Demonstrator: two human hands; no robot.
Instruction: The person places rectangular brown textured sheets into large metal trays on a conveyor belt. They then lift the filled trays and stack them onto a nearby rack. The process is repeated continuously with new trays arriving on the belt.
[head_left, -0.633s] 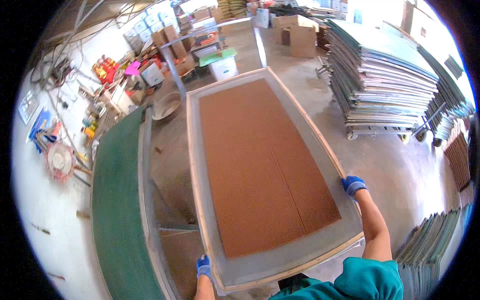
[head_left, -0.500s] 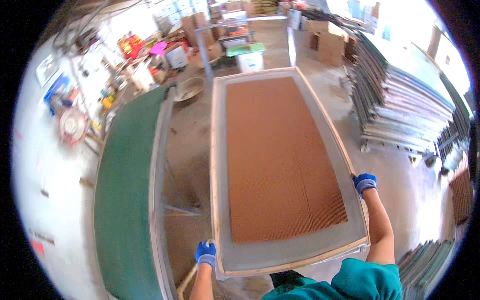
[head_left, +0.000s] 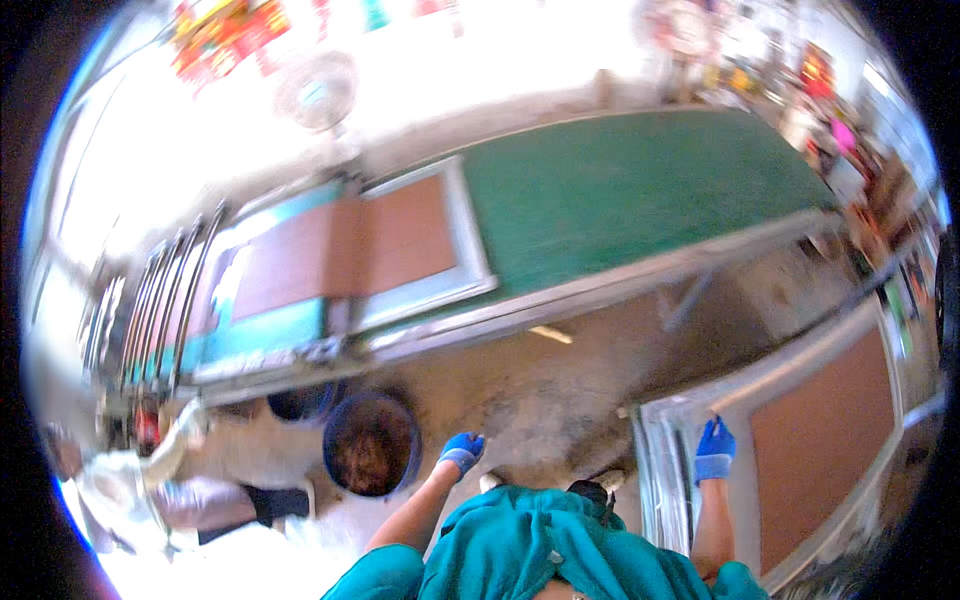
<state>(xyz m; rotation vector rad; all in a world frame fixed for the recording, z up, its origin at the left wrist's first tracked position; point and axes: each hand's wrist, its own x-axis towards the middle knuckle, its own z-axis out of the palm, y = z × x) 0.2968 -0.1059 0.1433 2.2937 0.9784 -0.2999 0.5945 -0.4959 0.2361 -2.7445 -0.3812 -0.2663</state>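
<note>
My left hand (head_left: pixel 463 450), in a blue glove, is held out over the floor with its fingers curled and nothing visible in them. My right hand (head_left: pixel 714 442), gloved the same way, is over the pale border of a framed screen (head_left: pixel 735 405), its fingers stretched forward. A brown ribbed sheet (head_left: pixel 825 445) covers the middle of that screen, just right of my right hand. The screen appears to lie on other frames, whose edges show at its left side. Blur hides whether my right fingers touch the border.
A long green table (head_left: pixel 640 190) runs across ahead. At its left, another brown sheet (head_left: pixel 410 230) lies in a pale frame, beside a machine with several dark bars (head_left: pixel 190 290). A round tub (head_left: pixel 371 445) stands on the floor near my left hand. Another person (head_left: pixel 190 490) is at far left.
My view has swung left, from the framed screen toward the green table and machine. My left hand has come off the screen's edge; my right hand no longer grips its right side.
</note>
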